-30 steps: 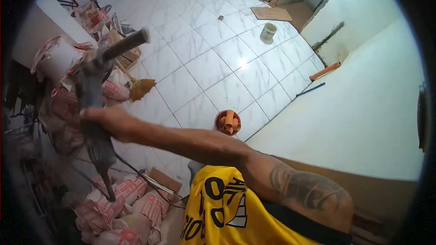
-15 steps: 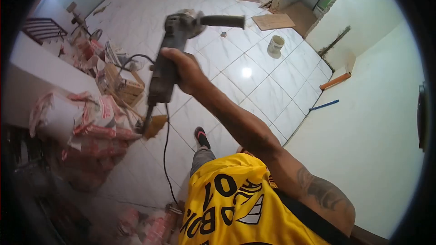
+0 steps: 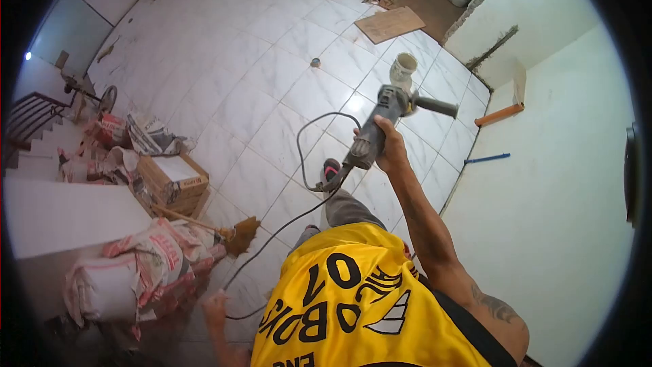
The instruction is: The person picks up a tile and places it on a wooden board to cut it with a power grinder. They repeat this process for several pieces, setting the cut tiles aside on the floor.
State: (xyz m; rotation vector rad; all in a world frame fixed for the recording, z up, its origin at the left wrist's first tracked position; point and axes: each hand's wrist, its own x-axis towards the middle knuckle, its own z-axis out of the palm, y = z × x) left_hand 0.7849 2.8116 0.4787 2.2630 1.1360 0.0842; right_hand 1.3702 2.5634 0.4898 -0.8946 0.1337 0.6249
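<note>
An angle grinder (image 3: 370,137) with a black side handle is gripped around its body by my right hand (image 3: 392,144), held out over the tiled floor. Its black power cord (image 3: 282,226) loops beside the tool, then runs down to my left hand (image 3: 215,304) at the lower left. The fingers of that hand look closed around the cord, though they are small and slightly blurred. Past the grinder's head, a whitish bucket (image 3: 404,66) stands on the floor, partly covered by the tool.
Torn sacks (image 3: 149,268), a broom (image 3: 241,234) and a cardboard box (image 3: 173,180) crowd the left side. A wooden board (image 3: 389,24) lies near the doorway. An orange pipe (image 3: 500,115) and a blue pipe (image 3: 487,158) lie by the right wall (image 3: 543,217).
My right hand has carried the grinder to the right and lower in view. My left hand has come into view at the cord. The camera view has shifted.
</note>
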